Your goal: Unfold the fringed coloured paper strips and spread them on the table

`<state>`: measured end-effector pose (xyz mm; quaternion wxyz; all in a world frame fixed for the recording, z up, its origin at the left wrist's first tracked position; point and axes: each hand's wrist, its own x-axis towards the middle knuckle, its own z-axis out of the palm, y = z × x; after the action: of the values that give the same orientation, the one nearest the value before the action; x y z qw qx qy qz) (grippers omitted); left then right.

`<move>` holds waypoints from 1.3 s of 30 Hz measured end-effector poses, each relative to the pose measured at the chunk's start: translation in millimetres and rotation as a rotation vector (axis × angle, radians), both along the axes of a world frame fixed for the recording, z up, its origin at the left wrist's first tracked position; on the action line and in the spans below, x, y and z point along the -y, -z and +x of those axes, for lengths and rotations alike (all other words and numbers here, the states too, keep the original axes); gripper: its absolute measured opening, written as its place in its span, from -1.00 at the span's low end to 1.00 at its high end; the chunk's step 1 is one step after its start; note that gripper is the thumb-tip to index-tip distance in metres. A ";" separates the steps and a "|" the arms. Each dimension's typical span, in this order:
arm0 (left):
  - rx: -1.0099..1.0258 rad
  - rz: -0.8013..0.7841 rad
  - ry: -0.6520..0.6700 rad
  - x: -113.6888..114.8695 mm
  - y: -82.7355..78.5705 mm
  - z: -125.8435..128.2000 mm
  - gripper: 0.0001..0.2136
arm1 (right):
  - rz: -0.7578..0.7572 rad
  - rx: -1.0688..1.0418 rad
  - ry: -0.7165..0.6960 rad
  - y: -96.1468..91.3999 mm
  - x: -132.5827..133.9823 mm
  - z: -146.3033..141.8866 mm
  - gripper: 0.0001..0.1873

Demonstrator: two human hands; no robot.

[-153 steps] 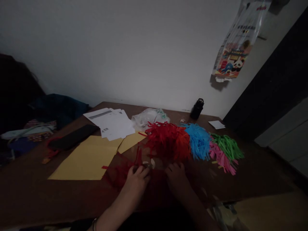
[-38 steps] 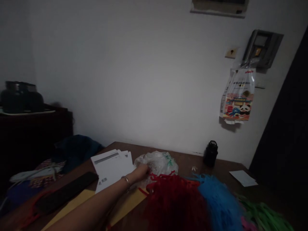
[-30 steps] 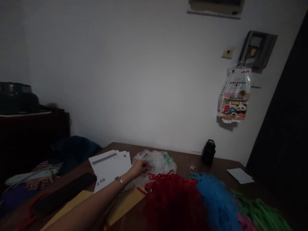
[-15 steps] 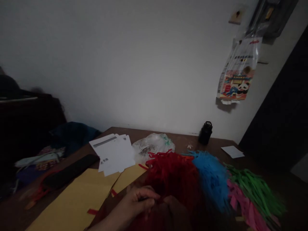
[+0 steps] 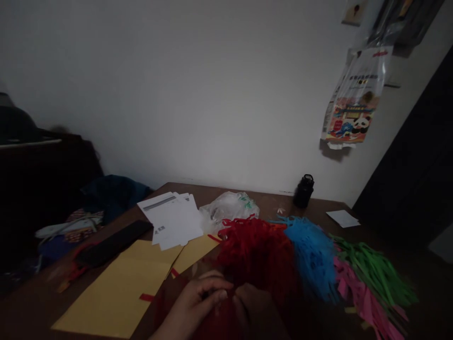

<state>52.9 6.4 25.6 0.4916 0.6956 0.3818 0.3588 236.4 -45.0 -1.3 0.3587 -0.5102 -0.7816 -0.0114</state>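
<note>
My left hand (image 5: 200, 300) is closed in a pinch, thumb against the curled fingers, over dark red paper at the front of the table. Close beside it, my right hand (image 5: 255, 307) is also closed, its fingertips meeting the same red paper; shadow hides much of it. Just behind both hands lies a heap of red paper strips (image 5: 253, 243). Bundles of blue strips (image 5: 311, 257), green strips (image 5: 377, 271) and pink strips (image 5: 364, 295) spread to its right. Exactly what sits between the fingertips is dim and partly hidden.
Yellow paper sheets (image 5: 120, 288) lie at the left, with red scraps on them. Behind are white printed papers (image 5: 177, 219), a clear plastic bag (image 5: 230, 208) and a black bottle (image 5: 303, 191). A long black object (image 5: 115, 243) and a white card (image 5: 342, 218) flank these.
The camera view has shifted slightly, moving the table contents a little up and, on the left, rightward. Both hands stay close together at the red paper, with the fingertips slightly further apart.
</note>
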 end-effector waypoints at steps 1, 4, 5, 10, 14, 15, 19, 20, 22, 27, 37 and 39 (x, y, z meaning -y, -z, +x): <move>-0.018 0.032 0.009 0.0 1.5 -1.2 -0.71 | -0.006 0.003 -0.008 -1.0 0.0 0.1 -0.73; -0.039 0.083 0.026 1.0 8.3 -3.2 -0.69 | -0.034 0.007 -0.030 -3.5 0.2 1.0 -0.74; -0.041 0.101 0.027 1.7 10.2 -3.3 -0.69 | -0.043 0.009 -0.036 -4.1 0.4 1.5 -0.73; -0.035 0.146 0.027 6.4 10.0 -0.7 -0.70 | -0.087 0.019 -0.063 -6.8 0.3 4.5 -0.73; -0.038 0.193 0.025 8.6 9.2 1.2 -0.74 | -0.126 0.028 -0.094 -7.4 0.1 5.9 -0.71; -0.033 0.203 0.017 8.7 10.5 1.5 -0.75 | -0.137 0.029 -0.102 -7.2 0.2 5.8 -0.71; 0.013 0.248 -0.022 9.0 19.2 2.0 -0.78 | -0.176 0.029 -0.135 -5.7 1.0 4.2 -0.73; 0.022 0.256 -0.026 9.3 21.2 1.9 -0.79 | -0.185 0.027 -0.143 -5.4 1.3 3.9 -0.73; 0.027 0.259 -0.029 10.4 24.2 1.7 -0.78 | -0.202 0.021 -0.157 -5.1 2.0 3.9 -0.73; 0.033 0.276 -0.021 12.1 24.6 1.0 -0.77 | -0.228 -0.010 -0.182 -5.1 3.0 6.1 -0.73; 0.044 0.303 -0.044 10.7 23.0 0.7 -0.82 | -0.248 -0.096 -0.192 11.2 -1.6 3.1 -0.76; 0.050 0.274 -0.041 10.3 21.2 -0.3 -0.85 | -0.254 -0.113 -0.186 18.3 -4.2 1.2 -0.77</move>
<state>52.6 -3.9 4.3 0.3939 0.7389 0.3310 0.4350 237.6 -40.8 -19.6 0.3340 -0.4769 -0.7992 0.1495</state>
